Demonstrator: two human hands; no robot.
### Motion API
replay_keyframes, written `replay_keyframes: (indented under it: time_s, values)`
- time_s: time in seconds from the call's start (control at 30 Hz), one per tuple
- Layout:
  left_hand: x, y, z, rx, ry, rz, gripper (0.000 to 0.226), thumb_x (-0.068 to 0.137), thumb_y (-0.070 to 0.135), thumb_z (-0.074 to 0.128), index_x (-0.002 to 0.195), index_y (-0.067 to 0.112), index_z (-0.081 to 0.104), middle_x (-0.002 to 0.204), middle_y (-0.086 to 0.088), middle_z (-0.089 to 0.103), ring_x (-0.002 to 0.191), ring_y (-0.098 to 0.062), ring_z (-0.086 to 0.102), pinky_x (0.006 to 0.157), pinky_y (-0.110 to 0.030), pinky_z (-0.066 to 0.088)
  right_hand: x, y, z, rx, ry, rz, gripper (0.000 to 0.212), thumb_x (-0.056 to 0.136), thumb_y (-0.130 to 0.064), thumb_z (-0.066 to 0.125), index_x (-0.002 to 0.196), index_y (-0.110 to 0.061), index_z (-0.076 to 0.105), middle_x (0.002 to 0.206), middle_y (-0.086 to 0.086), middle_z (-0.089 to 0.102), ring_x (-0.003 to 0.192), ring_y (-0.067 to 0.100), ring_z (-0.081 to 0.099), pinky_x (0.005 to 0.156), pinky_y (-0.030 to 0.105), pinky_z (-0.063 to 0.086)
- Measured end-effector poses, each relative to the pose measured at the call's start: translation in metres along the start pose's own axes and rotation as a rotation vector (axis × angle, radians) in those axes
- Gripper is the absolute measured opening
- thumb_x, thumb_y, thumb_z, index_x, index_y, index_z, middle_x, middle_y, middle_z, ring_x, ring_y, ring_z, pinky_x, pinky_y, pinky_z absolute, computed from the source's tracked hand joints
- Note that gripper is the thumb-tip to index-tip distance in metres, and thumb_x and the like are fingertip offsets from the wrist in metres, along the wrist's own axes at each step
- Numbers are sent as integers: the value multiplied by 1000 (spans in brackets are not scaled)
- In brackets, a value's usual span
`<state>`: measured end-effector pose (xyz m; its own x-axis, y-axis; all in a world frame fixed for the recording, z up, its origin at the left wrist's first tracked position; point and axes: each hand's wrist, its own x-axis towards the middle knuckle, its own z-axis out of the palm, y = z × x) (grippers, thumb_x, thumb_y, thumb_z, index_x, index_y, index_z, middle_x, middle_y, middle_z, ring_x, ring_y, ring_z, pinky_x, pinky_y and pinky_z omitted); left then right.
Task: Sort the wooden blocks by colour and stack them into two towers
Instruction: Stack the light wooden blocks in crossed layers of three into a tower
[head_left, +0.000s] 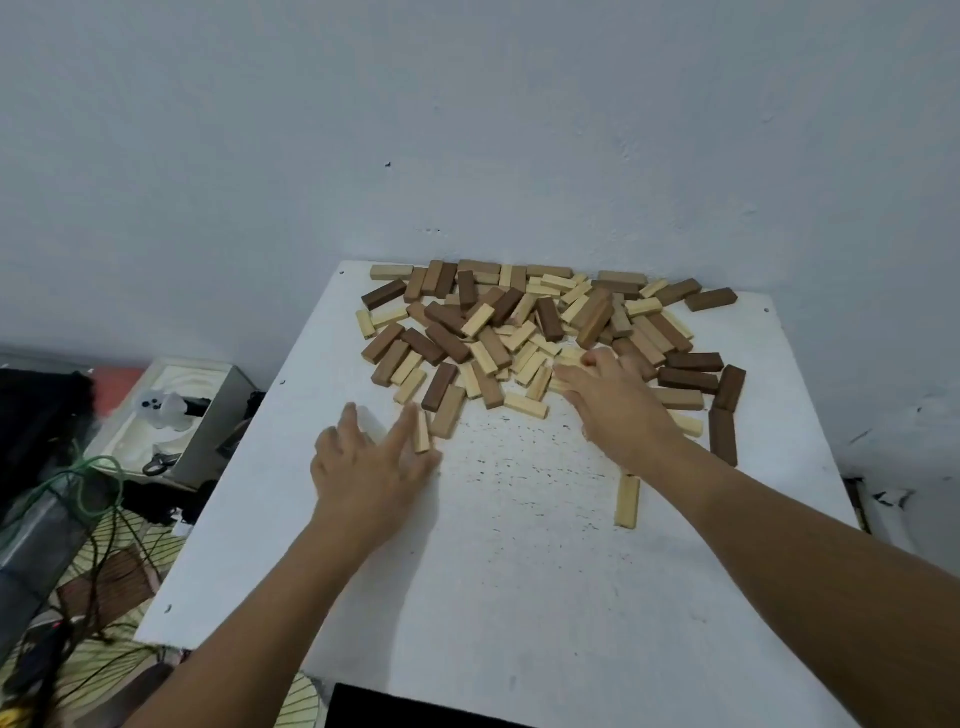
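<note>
A jumbled heap of wooden blocks (524, 327), several pale and several dark brown, covers the far half of the white table (493, 571). My left hand (371, 462) lies flat with straight fingers on the table at the heap's near left edge, its fingers beside a pale block (422, 431). My right hand (613, 400) reaches into the heap's near right side, fingers resting on pale blocks; its fingertips are partly hidden among them. One pale block (627, 501) lies alone by my right forearm. A dark block (723, 435) lies at the right.
The table stands against a pale wall (467, 130). To the left, below table level, sit a box with a white figurine (161, 410), green cables (98, 483) and dark clutter. A dark object (415, 709) shows at the table's near edge.
</note>
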<state>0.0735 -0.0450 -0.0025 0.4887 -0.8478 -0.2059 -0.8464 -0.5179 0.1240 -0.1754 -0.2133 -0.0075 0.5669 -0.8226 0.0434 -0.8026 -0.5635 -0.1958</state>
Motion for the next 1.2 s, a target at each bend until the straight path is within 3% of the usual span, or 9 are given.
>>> replay_keyframes:
  time_s: [0.23, 0.4, 0.53, 0.63, 0.73, 0.9, 0.93, 1.0, 1.2]
  values:
    - [7, 21, 17, -289, 185, 82, 61, 101, 65, 30, 156, 41, 17, 143, -3, 24, 136, -27, 18, 116, -48, 18, 10, -3, 11, 43, 102, -26, 45, 96, -2, 64, 138, -17, 60, 114, 8, 57, 98, 27, 55, 73, 38, 56]
    - [24, 27, 21, -200, 331, 341, 47, 103, 45, 31, 145, 28, 43, 110, -3, 43, 93, -26, 44, 86, -45, 46, 9, -17, -1, 214, 197, -6, 30, 109, -19, 46, 130, -10, 65, 104, 10, 61, 99, 29, 54, 79, 43, 51]
    - [29, 20, 16, -336, 343, 472, 20, 107, 32, 47, 123, 23, 55, 97, 0, 45, 85, -20, 48, 72, -41, 51, 23, -32, -21, 302, 221, -51, 34, 110, -21, 44, 135, -10, 64, 108, 12, 63, 104, 29, 55, 80, 34, 41]
    - [34, 18, 10, -384, 335, 516, 15, 108, 28, 49, 116, 18, 56, 101, 2, 45, 82, -17, 49, 68, -34, 47, 56, -32, -42, 388, 224, 31, 41, 110, -33, 40, 141, -13, 58, 126, 15, 62, 121, 32, 52, 98, 37, 39]
    - [41, 22, 1, -450, 325, 537, 16, 107, 21, 51, 121, 15, 57, 113, 2, 45, 86, -11, 50, 69, -21, 40, 68, -33, -47, 344, 93, 127, 56, 108, -48, 39, 159, -27, 31, 163, 13, 31, 151, 38, 22, 121, 56, 24]
    - [68, 67, -45, -807, 346, 316, 38, 105, 31, 57, 139, 18, 48, 136, -7, 44, 109, 24, 37, 96, -4, 34, 17, -43, -13, 283, -83, -26, 71, 102, -57, 47, 163, -35, 17, 171, 0, 7, 157, 24, -2, 127, 55, 9]
    - [76, 77, -57, -867, 273, 276, 56, 104, 41, 57, 150, 17, 37, 147, -9, 35, 121, 22, 34, 108, -14, 33, 10, -43, -4, 230, -121, -45, 74, 101, -62, 45, 163, -36, 13, 172, 0, 2, 158, 25, -4, 127, 54, 7]
    - [89, 89, -70, -828, 156, 231, 90, 98, 63, 55, 164, 19, 11, 167, -11, 11, 155, -14, 15, 125, -42, 19, 4, -39, 14, 115, -158, -60, 75, 100, -70, 35, 163, -38, 8, 172, 2, -5, 157, 27, -5, 127, 50, 1]
    - [78, 42, -36, -286, -7, 268, 99, 80, 88, 52, 159, 58, 1, 171, -1, -24, 155, -40, -24, 124, -60, -5, 12, -38, 19, 27, -15, -49, 54, 104, -59, 34, 156, -44, 31, 163, 7, 25, 145, 30, 21, 117, 49, 22]
